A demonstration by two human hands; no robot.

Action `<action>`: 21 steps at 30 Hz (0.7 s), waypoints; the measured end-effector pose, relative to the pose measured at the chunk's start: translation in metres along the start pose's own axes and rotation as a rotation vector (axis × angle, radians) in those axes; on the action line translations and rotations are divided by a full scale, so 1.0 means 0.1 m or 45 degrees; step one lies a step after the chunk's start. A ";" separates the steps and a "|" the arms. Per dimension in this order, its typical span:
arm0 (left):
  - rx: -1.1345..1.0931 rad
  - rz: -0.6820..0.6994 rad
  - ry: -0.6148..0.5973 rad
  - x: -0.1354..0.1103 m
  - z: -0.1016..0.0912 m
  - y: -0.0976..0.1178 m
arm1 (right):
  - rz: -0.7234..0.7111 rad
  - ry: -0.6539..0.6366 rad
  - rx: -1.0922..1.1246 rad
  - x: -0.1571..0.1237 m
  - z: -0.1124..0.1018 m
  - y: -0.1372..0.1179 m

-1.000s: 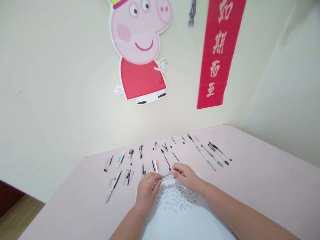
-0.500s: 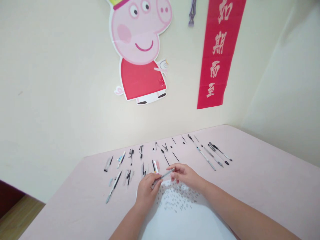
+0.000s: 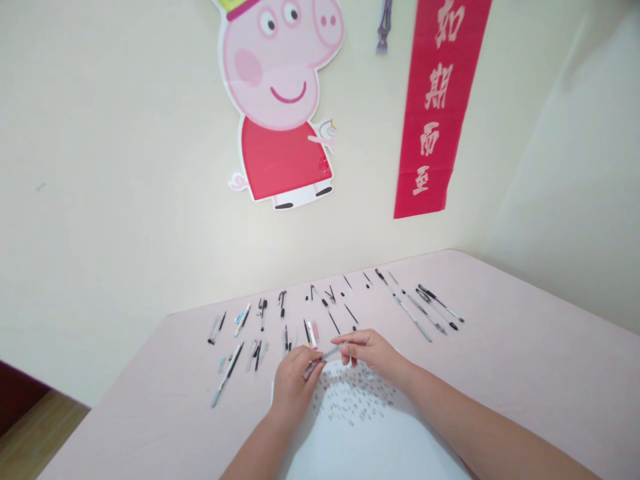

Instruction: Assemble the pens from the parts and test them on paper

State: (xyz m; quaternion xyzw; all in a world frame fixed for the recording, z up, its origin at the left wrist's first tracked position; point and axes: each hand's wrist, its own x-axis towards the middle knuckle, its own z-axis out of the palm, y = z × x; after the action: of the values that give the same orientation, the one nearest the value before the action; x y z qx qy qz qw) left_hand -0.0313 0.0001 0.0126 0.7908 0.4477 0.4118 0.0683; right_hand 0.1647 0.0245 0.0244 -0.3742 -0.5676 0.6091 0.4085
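My left hand (image 3: 295, 379) is closed around the near end of a slim clear-grey pen (image 3: 330, 353). It holds the pen slanted up to the right, above the top of a white sheet of paper (image 3: 365, 447). My right hand (image 3: 373, 351) is closed at the pen's far end, with thumb and forefinger pinching it. Small dark handwritten marks cover the sheet's upper part below the hands. Just past the right fingers lies a small black piece (image 3: 355, 328), like a cap. The fingers partly hide both pen ends.
Disassembled pens, refills and caps lie in small groups across the pink tabletop (image 3: 525, 373). A black-and-grey pen (image 3: 228, 375) lies at the left. Several long pens, one a pale barrel (image 3: 413, 318), lie at the right. Behind stands a wall with a cartoon pig cutout (image 3: 287, 153) and a red banner (image 3: 435, 133).
My right hand has shifted slightly down and its fingers have come over the pen's far end. The small black piece behind them now shows. My left hand stays in place with the pen.
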 end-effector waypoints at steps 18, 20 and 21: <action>-0.048 -0.154 -0.186 -0.03 0.03 -0.05 | 0.016 0.157 0.417 -0.02 -0.07 -0.11; -0.009 -0.165 -0.192 -0.03 0.03 -0.06 | 0.016 0.159 0.397 -0.01 -0.07 -0.09; 0.005 -0.167 -0.194 -0.03 0.03 -0.06 | 0.015 0.162 0.383 -0.01 -0.07 -0.08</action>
State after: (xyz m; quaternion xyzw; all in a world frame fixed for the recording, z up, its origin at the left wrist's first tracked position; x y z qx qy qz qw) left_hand -0.0334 0.0021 0.0063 0.7890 0.4928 0.3442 0.1275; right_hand 0.1725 0.0265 0.0323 -0.3500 -0.4406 0.6648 0.4914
